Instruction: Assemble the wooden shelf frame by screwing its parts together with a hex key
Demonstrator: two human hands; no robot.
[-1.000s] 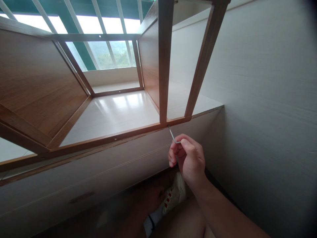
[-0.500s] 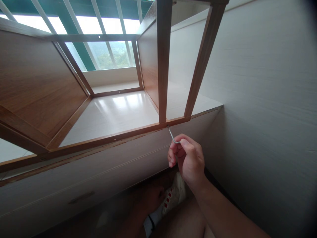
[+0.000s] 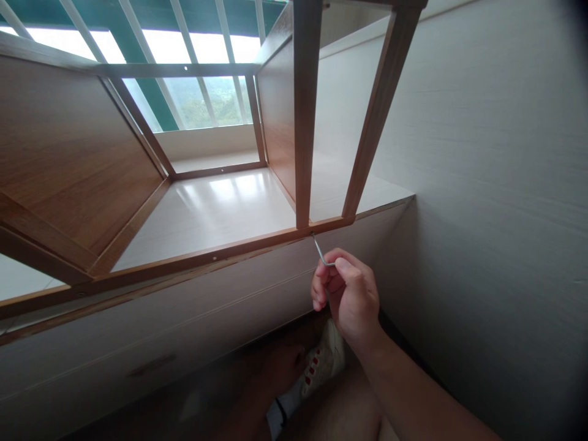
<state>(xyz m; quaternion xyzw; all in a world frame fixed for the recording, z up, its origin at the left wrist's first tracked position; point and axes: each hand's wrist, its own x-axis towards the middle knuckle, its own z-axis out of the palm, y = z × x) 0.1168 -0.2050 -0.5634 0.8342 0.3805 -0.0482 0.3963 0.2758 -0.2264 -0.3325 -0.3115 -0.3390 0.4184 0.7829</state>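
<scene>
My right hand (image 3: 349,294) is closed around a small bent metal hex key (image 3: 320,251). The key's tip meets the underside of the wooden frame's front rail (image 3: 206,257), just below an upright slat (image 3: 304,116). The frame is a brown wooden shelf unit lying on its side on a white ledge (image 3: 215,208). My left hand is not in view.
A white wall (image 3: 496,184) closes in on the right. A window with white bars (image 3: 197,61) is behind the frame. A white cabinet front (image 3: 151,343) runs below the ledge. My knee and a white shoe (image 3: 321,367) are at the bottom.
</scene>
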